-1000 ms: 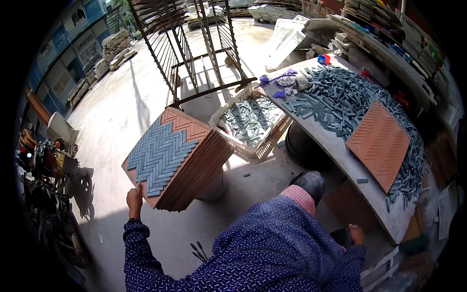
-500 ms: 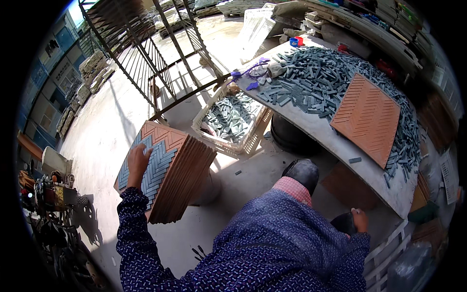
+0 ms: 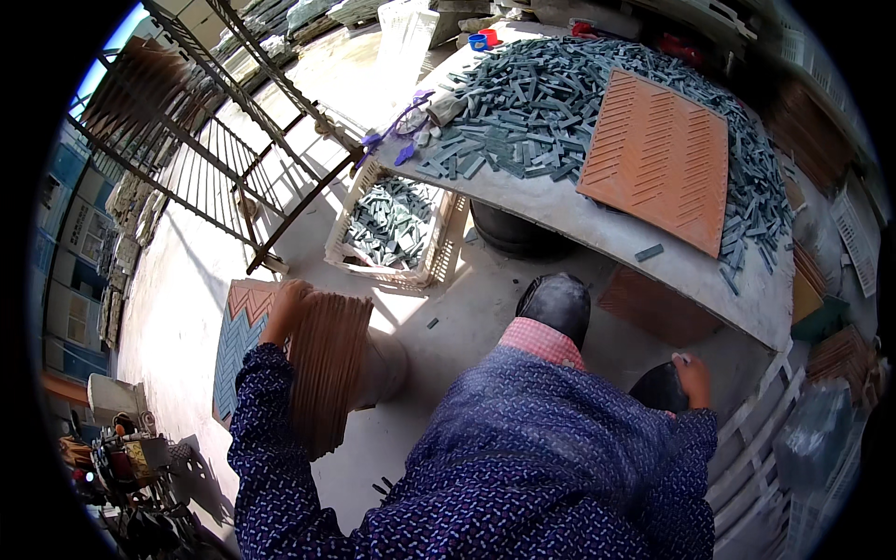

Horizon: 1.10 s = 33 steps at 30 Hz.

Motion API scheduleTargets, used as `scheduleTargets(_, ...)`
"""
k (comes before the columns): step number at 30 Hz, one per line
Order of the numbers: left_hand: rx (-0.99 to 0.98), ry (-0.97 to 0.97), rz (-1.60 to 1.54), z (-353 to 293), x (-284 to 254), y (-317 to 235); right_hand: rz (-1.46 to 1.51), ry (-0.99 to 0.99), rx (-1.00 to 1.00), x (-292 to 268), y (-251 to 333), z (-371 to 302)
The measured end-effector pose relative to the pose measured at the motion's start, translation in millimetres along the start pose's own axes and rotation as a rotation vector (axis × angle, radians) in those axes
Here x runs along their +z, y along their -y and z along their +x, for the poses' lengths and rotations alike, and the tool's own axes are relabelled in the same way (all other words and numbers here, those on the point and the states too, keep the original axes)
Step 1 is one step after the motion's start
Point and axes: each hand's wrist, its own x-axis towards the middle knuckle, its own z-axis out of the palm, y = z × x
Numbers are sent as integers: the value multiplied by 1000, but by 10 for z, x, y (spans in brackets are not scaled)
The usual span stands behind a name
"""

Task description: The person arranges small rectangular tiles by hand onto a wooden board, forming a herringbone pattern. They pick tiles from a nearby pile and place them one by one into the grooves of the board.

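Observation:
On my left, a stack of orange-brown grooved boards (image 3: 329, 359) stands on a round support. Grey-blue strips (image 3: 238, 350) lie in a herringbone pattern on its top board, with bare orange zigzag grooves along the far end. My left hand (image 3: 291, 308) is at the stack's far right upper edge, fingers bent inward; whatever they hold is hidden. Low on the right, my right hand (image 3: 692, 378) rests by my dark-covered knee (image 3: 659, 387), its fingers curled closed around something too small to name. A bare orange grooved board (image 3: 658, 159) lies on the table (image 3: 551, 201) among loose grey strips (image 3: 523, 103).
A cream plastic crate (image 3: 373, 271) of grey strips stands on the floor beyond the stack. Behind it is a metal rack (image 3: 247, 177). Purple scissors-like pieces (image 3: 404, 154) and small blue (image 3: 478, 42) and red cups (image 3: 490, 36) lie along the table's left side.
My left hand has moved right, from over the grey strips to the stack's upper edge. The view has turned rightward and tilted. My right hand stays by my knee.

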Motion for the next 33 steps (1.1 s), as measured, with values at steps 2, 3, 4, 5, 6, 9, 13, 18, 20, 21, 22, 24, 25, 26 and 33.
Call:
scheduleTargets(2, 4, -24, -25, 163, 45, -50, -16, -9, -20, 17, -28, 101)
scheduleTargets(3, 16, -40, -48, 224, 3, -105, -22, -27, -30, 56, -4, 156)
scheduleTargets(4, 18, -57, -12, 285, -28, -275, -35, -91, 76, 110, -49, 207)
scheduleTargets(5, -25, -12, -17, -3, 40, -197, -77, -25, 103, 33, 77, 1)
scheduleTargets(6, -39, 5, 29, 50, 29, -95, -67, -11, 89, -20, 250, 79)
scheduleTargets(9, 20, -10, 118, 81, 81, 330, 18, -157, -43, -26, 548, 94)
scheduleTargets(13, 79, -94, -85, 170, 471, -509, 499, -183, -126, -352, 991, -54)
scheduleTargets(18, 373, 162, -404, 125, 758, -2215, 878, 4, 32, -208, 817, 189)
scheduleTargets(20, 423, 330, -570, 105, 990, -2739, 779, 182, 49, -22, 670, 300)
scheduleTargets(21, 382, 449, -655, 142, 1031, -3064, 704, 107, -46, 109, 579, 342)
scheduleTargets(22, 357, 517, -769, 186, 1103, -3308, 618, 34, -137, 234, 479, 368)
scheduleTargets(24, 300, 603, -934, 406, 1203, -3665, 642, 43, -190, 277, 525, 457)
scheduleTargets(25, 362, 447, -896, 530, 1209, -3804, 749, 139, -149, 199, 666, 438)
scheduleTargets(26, 435, 288, -856, 697, 1197, -3970, 828, 290, -126, 38, 842, 395)
scheduleTargets(33, 51, 145, -994, 2288, 1557, -4347, 1735, -551, 24, -321, 1294, 832)
